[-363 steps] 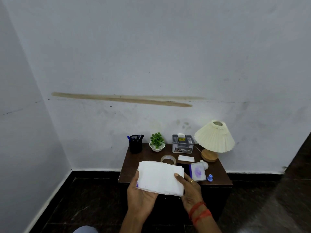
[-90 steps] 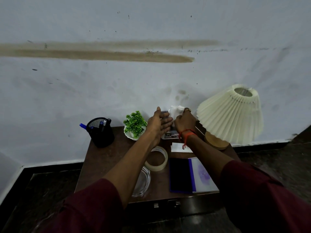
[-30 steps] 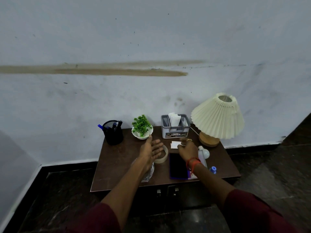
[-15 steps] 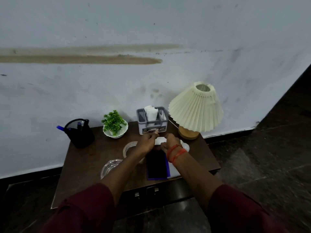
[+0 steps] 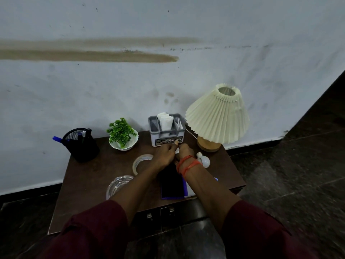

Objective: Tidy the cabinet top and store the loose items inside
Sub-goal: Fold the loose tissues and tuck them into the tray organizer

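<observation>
Both arms reach forward, with dark red sleeves (image 5: 93, 227) pushed up towards the elbows. The left hand (image 5: 164, 155) and right hand (image 5: 184, 151) lie knuckles-up and nearly touch. Their fingers bend down, so any grip is hidden. Orange-red threads (image 5: 186, 164) circle the right wrist. One left fingertip points forward.

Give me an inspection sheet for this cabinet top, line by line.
Surface: brown cabinet top, doors below look shut.
Job's things: tape roll, glass ashtray, dark notebook, light bulb and blue cap lie loose; small white paper between the hands.
Clutter: pen holder, potted plant, grey organizer holding rolled paper, lamp along the back.
Hands: left hand and right hand meet over the paper; grip hidden.
Cables: thin pale line beside the lamp base, possibly its cord.
Surroundings: stained white wall, dark floor.
</observation>
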Motion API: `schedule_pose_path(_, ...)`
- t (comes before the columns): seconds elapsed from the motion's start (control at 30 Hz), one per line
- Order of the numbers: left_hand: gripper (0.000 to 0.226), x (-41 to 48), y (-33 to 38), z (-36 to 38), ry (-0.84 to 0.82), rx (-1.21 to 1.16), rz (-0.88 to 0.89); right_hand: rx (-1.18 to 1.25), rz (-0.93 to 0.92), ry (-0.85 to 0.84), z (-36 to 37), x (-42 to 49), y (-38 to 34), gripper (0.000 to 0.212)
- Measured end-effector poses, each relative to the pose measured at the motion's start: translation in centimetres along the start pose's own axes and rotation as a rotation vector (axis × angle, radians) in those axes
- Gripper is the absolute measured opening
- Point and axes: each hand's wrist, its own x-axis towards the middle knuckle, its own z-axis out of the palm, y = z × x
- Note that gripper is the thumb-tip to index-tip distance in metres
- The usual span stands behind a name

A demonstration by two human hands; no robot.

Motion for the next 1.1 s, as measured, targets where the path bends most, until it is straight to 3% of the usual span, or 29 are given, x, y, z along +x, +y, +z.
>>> schedule_pose_path(0.07, 0.048, 0.0, -0.1, -0.2, 0.004, -0.016, 0.002, 0.047, -0.025, -0.075, 0.0, -0.2, 0.3, 0.026)
schedule_pose_path(0.2, 0.049, -0.2, -0.2, -1.0, 0.015, -0.054, -0.012, 0.122, 0.071, 0.028, 0.5, -0.1, -0.4, 0.03)
schedule_pose_path(0.43, 0.049, -1.1, -0.4, -2.1, 0.048, -0.159, -0.021, 0.217, 0.017, 0.053, 1.9, -1.4, 0.4, 0.026)
schedule_pose_path(0.7, 0.041, -2.9, 0.4, -4.6, 0.09, -0.34, -0.06, 0.109, -0.087, 0.046, 1.8, -3.3, -0.3, 0.01)
schedule_pose_path(0.83, 0.026, -3.2, 1.1, -6.6, 0.17, -0.34, -0.029, -0.001, -0.17, 0.078, 1.4, -3.8, -1.5, 0.019)
schedule_pose_path(0.9, 0.033, -3.0, 0.8, -7.6, 0.223, -0.286, -0.014, -0.034, -0.178, 0.034, 1.6, -3.6, -2.1, 0.003)
schedule_pose_path(0.97, 0.038, -2.3, 0.6, -8.2, 0.21, -0.326, -0.059, -0.045, -0.184, -0.017, 1.8, -3.6, -2.9, 0.006)
schedule_pose_path(1.1, 0.018, -1.7, 1.6, -9.0, 0.184, -0.456, -0.115, -0.117, -0.269, -0.039, 1.8, -4.4, -4.6, 0.005)
